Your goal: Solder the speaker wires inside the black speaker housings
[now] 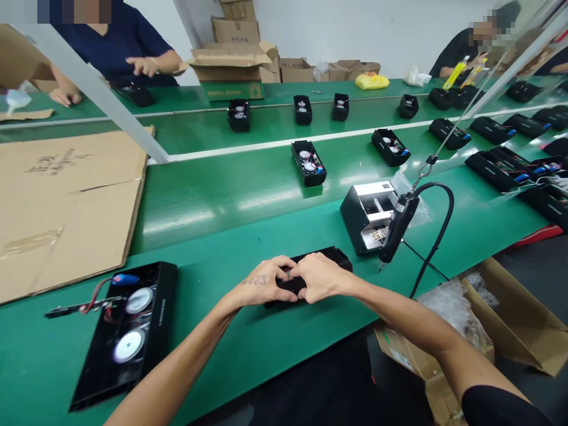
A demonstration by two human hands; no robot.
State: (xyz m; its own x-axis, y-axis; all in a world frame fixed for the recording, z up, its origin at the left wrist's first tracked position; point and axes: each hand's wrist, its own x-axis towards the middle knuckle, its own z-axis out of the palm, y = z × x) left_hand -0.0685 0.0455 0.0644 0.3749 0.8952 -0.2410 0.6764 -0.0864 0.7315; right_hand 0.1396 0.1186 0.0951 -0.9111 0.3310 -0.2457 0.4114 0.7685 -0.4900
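A black speaker housing lies on the green bench in front of me, mostly covered by my hands. My left hand grips its left part, fingers curled over the far wall and thumb on the near side. My right hand is bent over the middle of the housing, with its fingertips close to the left thumb. What the fingertips press on inside is hidden. To the left, an open speaker housing shows two round silver drivers, a blue wrapped cell and a wired circuit board.
An electric screwdriver hangs on a cable right of my hands, beside a black-and-silver screw feeder. Flat cardboard covers the left side. Several housings stand along the conveyor. Two co-workers sit across. An open carton stands lower right.
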